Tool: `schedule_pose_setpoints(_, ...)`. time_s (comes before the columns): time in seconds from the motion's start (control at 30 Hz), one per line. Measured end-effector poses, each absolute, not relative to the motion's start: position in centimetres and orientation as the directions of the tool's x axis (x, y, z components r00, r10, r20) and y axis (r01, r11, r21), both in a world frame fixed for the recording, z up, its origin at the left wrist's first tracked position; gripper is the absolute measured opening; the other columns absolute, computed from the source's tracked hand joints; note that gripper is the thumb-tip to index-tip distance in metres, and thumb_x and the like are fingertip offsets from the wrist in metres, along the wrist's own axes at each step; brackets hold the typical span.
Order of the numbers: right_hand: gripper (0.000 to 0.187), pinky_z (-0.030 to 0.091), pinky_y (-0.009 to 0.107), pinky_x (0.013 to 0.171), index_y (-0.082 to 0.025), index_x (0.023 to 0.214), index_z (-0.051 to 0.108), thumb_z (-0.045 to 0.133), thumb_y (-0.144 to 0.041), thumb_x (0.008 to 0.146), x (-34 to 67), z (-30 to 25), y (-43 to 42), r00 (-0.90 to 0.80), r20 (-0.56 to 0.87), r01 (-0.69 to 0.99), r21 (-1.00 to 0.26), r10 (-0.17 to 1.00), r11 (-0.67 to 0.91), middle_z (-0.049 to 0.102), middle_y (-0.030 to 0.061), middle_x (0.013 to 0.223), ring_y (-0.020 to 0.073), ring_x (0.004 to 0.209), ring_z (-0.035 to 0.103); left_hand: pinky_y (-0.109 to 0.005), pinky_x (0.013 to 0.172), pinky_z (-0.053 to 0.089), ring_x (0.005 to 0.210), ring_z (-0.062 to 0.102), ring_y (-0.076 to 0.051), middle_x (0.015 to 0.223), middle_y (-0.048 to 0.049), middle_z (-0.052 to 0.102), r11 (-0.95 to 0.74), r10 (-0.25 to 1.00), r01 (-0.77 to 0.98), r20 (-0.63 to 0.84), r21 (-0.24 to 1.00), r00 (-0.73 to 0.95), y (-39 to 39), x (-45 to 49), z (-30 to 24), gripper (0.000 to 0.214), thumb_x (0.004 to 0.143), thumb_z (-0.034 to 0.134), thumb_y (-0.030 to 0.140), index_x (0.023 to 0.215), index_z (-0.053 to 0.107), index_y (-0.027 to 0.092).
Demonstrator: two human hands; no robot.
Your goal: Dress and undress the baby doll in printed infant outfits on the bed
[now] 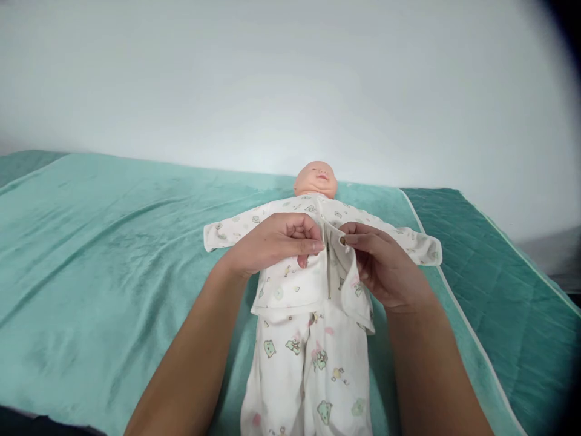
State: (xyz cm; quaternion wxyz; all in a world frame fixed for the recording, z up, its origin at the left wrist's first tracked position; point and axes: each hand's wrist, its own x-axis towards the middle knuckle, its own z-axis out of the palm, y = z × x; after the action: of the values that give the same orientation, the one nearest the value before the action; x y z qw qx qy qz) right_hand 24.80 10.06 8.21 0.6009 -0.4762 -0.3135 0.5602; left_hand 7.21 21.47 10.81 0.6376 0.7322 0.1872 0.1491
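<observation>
A baby doll [313, 178] lies on its back, dressed in a white baby shirt [290, 290] and matching trousers [281, 363] with small animal prints. The shirt's front is parted at the lower half. My left hand [284, 239] pinches the front edge on the left side between thumb and fingers. My right hand [381, 260] grips the other front edge, where a small dark round button [342, 240] shows at the fingertips. That flap is lifted and folded outward. Both sleeves stretch out sideways, and the doll's hands are not visible.
A light green blanket [113, 272] with soft wrinkles lies under the doll. To the right, a darker green quilted cover [512, 315] shows beyond the blanket's pale edge. A plain pale wall [272, 79] rises behind.
</observation>
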Motion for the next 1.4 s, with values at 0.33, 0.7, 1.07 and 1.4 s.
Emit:
schedule_pose_setpoints(0.33,0.024,0.041,0.021,0.051,-0.018,0.076,0.062,0.070,-0.040,0.085,24.0,8.4,9.7,0.145,-0.036,-0.083,-0.996,0.989,-0.024,0.059,-0.0024,0.057,0.0095,0.051,0.052,-0.020,0.052,0.037,0.062,0.059,-0.010,0.068,-0.0003,0.063,-0.169,0.443,0.136,-0.048,0.976,0.895,21.5,7.2,10.9,0.019,0.086,0.065,0.036,0.087,0.064,0.017)
schedule_pose_setpoints(0.7,0.034,0.043,0.022,0.051,-0.019,0.074,0.059,0.065,-0.049,0.088,23.6,8.9,9.7,0.160,-0.041,-0.030,-0.999,0.986,-0.036,0.064,0.0002,0.058,0.0107,0.052,0.055,-0.020,0.051,0.036,0.065,0.060,-0.010,0.074,-0.0004,0.060,-0.155,0.443,0.146,-0.063,0.977,0.894,21.4,7.3,10.8,0.021,0.084,0.066,0.037,0.089,0.061,0.017)
schedule_pose_setpoints(1.07,0.032,0.046,0.022,0.052,-0.019,0.077,0.061,0.060,-0.046,0.093,23.4,8.7,9.7,0.166,-0.039,-0.033,-0.999,0.985,-0.034,0.064,0.0010,0.060,0.0114,0.054,0.058,-0.020,0.052,0.038,0.065,0.059,-0.009,0.083,-0.0018,0.068,-0.136,0.416,0.137,-0.068,0.981,0.907,21.7,7.3,10.6,0.019,0.086,0.065,0.036,0.092,0.058,0.019)
schedule_pose_setpoints(1.4,0.033,0.046,0.020,0.049,-0.018,0.077,0.058,0.058,-0.046,0.094,23.2,8.9,9.8,0.178,-0.055,0.011,-0.998,0.982,-0.058,0.066,0.0011,0.059,0.0108,0.051,0.058,-0.021,0.055,0.042,0.063,0.059,-0.009,0.076,0.0017,0.063,-0.107,0.373,0.141,-0.092,0.984,0.923,21.9,7.1,10.4,0.018,0.087,0.064,0.034,0.096,0.055,0.020)
